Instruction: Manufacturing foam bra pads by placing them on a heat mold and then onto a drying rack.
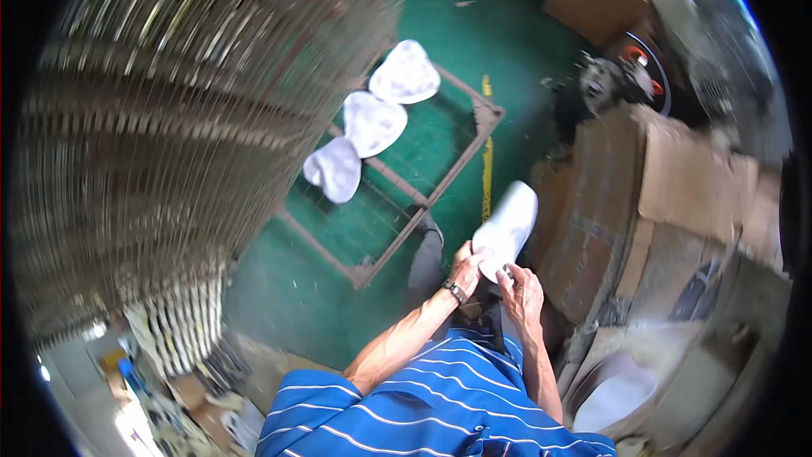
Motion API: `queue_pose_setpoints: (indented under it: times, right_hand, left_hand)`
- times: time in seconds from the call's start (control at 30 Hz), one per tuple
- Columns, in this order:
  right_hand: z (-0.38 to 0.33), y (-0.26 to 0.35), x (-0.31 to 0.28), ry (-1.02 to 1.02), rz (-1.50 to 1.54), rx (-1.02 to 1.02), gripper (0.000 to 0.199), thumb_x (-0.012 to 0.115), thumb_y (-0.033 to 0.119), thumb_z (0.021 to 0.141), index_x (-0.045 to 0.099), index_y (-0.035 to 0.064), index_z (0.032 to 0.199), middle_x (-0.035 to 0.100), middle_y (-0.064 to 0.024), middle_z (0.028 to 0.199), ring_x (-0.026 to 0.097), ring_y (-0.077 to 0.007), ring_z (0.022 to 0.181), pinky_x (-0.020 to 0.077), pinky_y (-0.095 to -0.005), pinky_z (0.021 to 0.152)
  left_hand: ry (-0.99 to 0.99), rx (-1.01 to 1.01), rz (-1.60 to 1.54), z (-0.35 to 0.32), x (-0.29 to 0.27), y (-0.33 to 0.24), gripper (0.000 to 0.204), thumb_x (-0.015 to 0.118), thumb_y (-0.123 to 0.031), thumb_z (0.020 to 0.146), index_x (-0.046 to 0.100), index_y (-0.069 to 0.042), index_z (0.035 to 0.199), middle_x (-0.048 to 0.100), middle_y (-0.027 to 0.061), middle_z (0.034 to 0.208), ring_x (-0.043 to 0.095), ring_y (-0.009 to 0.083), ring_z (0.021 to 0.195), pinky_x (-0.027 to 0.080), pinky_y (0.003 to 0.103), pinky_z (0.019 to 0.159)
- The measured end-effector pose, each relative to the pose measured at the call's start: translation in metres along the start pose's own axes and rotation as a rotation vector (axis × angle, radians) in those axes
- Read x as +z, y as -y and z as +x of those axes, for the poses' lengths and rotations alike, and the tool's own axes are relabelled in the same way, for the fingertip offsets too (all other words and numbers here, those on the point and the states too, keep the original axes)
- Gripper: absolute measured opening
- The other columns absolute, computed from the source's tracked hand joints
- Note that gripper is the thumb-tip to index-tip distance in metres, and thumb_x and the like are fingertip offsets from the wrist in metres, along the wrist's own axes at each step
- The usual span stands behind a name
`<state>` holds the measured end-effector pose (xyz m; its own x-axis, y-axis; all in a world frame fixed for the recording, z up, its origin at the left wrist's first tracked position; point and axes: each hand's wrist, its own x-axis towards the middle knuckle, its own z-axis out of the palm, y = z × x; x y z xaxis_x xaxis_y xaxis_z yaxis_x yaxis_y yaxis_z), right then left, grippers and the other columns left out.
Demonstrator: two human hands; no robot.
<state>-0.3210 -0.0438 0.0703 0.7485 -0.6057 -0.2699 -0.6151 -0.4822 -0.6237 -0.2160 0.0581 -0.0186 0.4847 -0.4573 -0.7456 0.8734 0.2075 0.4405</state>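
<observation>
In front of my body I hold a long white piece with a rounded end [509,218], shaped somewhat like an insole; it is slightly blurred. My left hand [467,269], with a watch on its wrist, closes on the piece's lower left edge, thumb on top. My right hand [522,294] has its fingers bent together at the lower right end. A small dark spot shows by those right fingertips, too small to name. Farther off, three white rounded pieces lie in a slanting row: a far one [404,73], a middle one [374,123] and a near one [333,170].
A brown metal frame [396,241] stands low over the green floor [313,305], beneath the row. Tall racks of thin bars [161,161] fill the left. Cardboard boxes [605,203] crowd the right, and another white piece [617,391] lies in an opening there.
</observation>
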Motion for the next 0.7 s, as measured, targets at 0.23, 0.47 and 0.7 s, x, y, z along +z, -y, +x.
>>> queue_pose_setpoints:
  times: [0.23, 0.47, 0.7]
  right_hand:
    - [0.052, 0.060, 0.050, 0.250, -0.014, -0.055, 0.038, 0.068, 0.027, 0.090, 0.067, 0.0017, 0.119, 0.067, -0.0160, 0.100, 0.065, -0.0242, 0.077, 0.0533, -0.0377, 0.073]
    - [0.086, 0.106, 0.124, 0.452, -0.241, -0.164, 0.035, 0.067, 0.020, 0.086, 0.069, 0.0012, 0.115, 0.069, -0.0199, 0.102, 0.069, -0.0320, 0.088, 0.0546, -0.0396, 0.082]
    - [0.114, 0.127, 0.198, 0.550, -0.265, -0.314, 0.031, 0.068, 0.016, 0.082, 0.071, 0.0026, 0.110, 0.068, -0.0177, 0.092, 0.068, -0.0293, 0.078, 0.0545, -0.0391, 0.074]
  left_hand:
    - [-0.478, 0.369, -0.425, 0.031, -0.133, -0.067, 0.030, 0.058, 0.007, 0.091, 0.055, -0.006, 0.118, 0.064, 0.0079, 0.110, 0.067, 0.0213, 0.098, 0.060, 0.037, 0.080]
    - [-0.651, 0.699, -0.785, 0.087, -0.311, -0.158, 0.058, 0.053, 0.010, 0.085, 0.041, -0.007, 0.139, 0.056, 0.0147, 0.129, 0.062, 0.0313, 0.113, 0.059, 0.048, 0.088]
    - [-0.920, 0.683, -0.865, 0.168, -0.547, -0.219, 0.041, 0.058, -0.004, 0.090, 0.046, -0.006, 0.129, 0.061, 0.0137, 0.112, 0.066, 0.0315, 0.090, 0.057, 0.056, 0.075]
